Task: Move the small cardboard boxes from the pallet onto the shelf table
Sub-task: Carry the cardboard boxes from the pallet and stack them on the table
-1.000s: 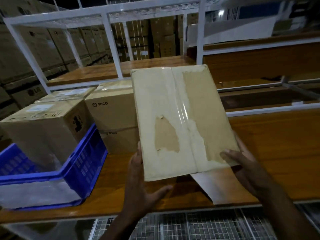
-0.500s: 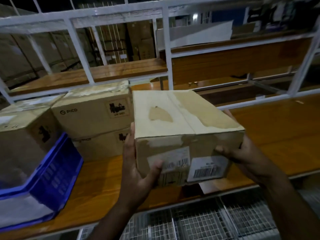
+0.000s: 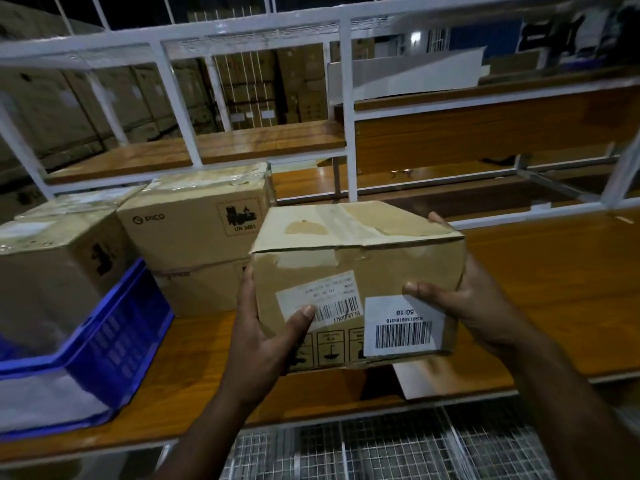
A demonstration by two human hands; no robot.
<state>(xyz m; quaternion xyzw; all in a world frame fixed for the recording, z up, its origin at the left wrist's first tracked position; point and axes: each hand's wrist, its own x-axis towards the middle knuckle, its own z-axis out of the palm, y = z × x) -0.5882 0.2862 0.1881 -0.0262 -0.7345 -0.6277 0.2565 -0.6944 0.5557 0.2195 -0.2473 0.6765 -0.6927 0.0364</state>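
Two hands are doing the work: you're holding one box (image 3: 356, 271) between them, over the wooden shelf (image 3: 554, 289). Your left hand (image 3: 266, 334) is clamping the box's left side, fingers running up the side wall and the thumb curling onto the front face right at the edge of the white label (image 3: 322, 297). Your right hand (image 3: 471, 299) is wrapping the right side the same way, thumb pressing across the front just above the barcode sticker (image 3: 403, 327), fingertips poking up past the far top corner. Can't really tell whether the box's bottom is touching the shelf or hanging just above it, since the lower edge is sitting in shadow. A loose flap of paper or card (image 3: 426, 379) is lying on the shelf just under the box, below your right hand.

Off to the left of your left hand, two PICO boxes (image 3: 194, 223) are sitting stacked one on the other, pretty much touching the box you're gripping. Further left, a blue crate (image 3: 114, 341) is resting on the shelf with another carton (image 3: 52, 258) standing in it. Beyond your hands, white frame bars (image 3: 346, 109) are running up and across, and wire mesh (image 3: 381, 448) is showing below your wrists.
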